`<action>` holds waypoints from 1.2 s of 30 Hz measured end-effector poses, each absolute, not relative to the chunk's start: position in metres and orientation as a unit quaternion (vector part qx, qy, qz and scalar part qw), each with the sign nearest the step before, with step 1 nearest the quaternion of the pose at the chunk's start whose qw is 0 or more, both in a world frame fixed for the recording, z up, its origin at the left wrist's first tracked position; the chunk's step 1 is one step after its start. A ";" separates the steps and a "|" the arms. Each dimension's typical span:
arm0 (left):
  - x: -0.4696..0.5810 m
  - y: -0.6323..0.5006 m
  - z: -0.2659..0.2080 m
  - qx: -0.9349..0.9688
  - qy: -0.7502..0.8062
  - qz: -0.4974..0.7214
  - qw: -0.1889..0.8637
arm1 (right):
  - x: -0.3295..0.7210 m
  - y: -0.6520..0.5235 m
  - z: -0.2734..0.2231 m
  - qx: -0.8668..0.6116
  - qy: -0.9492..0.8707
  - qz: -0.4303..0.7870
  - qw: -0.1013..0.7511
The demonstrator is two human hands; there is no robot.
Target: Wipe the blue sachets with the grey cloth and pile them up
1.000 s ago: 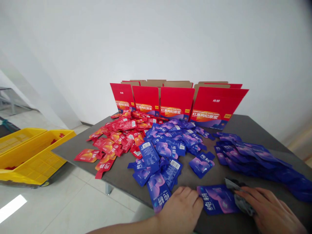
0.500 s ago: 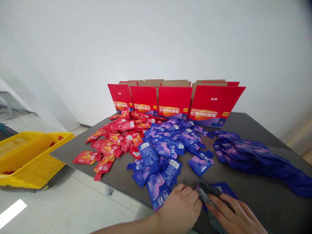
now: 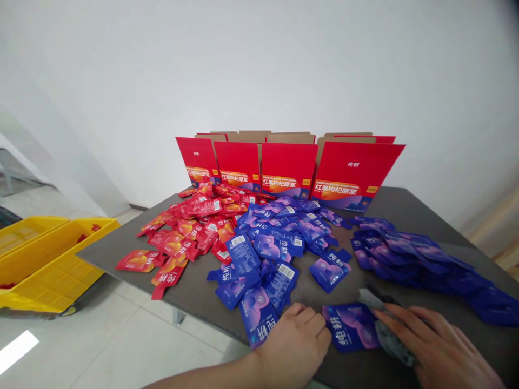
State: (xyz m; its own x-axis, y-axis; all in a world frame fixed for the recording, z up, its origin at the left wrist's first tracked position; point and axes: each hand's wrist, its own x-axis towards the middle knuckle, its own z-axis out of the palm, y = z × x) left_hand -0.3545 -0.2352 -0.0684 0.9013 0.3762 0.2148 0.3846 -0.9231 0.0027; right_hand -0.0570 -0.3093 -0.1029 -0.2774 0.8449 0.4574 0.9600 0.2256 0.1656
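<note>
A blue pouch (image 3: 352, 326) with pink print lies flat near the front edge of the table. My left hand (image 3: 295, 341) is closed at the pouch's left end, its fingertips pinching it there. Under the fingers of my right hand (image 3: 430, 337) is a crumpled grey cloth (image 3: 391, 340), which overlaps the pouch's right end. Another single blue pouch (image 3: 330, 269) lies just beyond. Close to my left hand a loose heap of blue pouches (image 3: 245, 256) spreads over the table.
Red pouches (image 3: 174, 243) are heaped on the left. Overlapping blue pouches (image 3: 421, 259) form a row at the right. Several open red cartons (image 3: 288, 167) stand at the back of the dark table (image 3: 389, 208). Yellow crates (image 3: 60, 265) stand beyond its left edge.
My right hand has slid to the right with the cloth, uncovering most of the blue pouch. My left hand has stayed almost in place. The view has shifted slightly.
</note>
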 end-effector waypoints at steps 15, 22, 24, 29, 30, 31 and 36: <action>-0.353 -0.231 -0.071 -0.968 -0.231 -0.102 -0.004 | -0.016 -0.300 -0.126 -0.640 -0.740 -0.190 0.074; -0.314 -0.228 -0.067 -0.974 -0.207 -0.074 0.050 | -0.032 -0.298 -0.129 -0.660 -0.728 -0.164 0.090; -0.307 -0.220 -0.061 -0.980 -0.177 -0.051 0.075 | -0.025 -0.297 -0.134 -0.663 -0.724 -0.159 0.107; -0.299 -0.167 -0.012 -0.990 -0.128 -0.046 0.040 | -0.019 -0.298 -0.141 -0.659 -0.715 -0.191 0.136; -0.296 -0.152 -0.001 -0.988 -0.143 -0.061 0.024 | -0.021 -0.299 -0.140 -0.655 -0.715 -0.202 0.138; -0.289 -0.137 0.009 -0.985 -0.156 -0.081 0.003 | -0.024 -0.299 -0.140 -0.651 -0.716 -0.211 0.139; -0.220 -0.075 0.025 -0.960 -0.194 -0.155 -0.128 | -0.032 -0.299 -0.135 -0.643 -0.712 -0.237 0.156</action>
State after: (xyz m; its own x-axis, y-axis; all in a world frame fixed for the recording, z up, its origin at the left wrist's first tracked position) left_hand -0.2198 -0.0746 0.0246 0.8764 0.4126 0.2483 0.3334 -0.8919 0.3055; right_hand -0.0323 -0.2988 -0.1352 -0.1250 0.8411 0.5263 0.9887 0.0617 0.1363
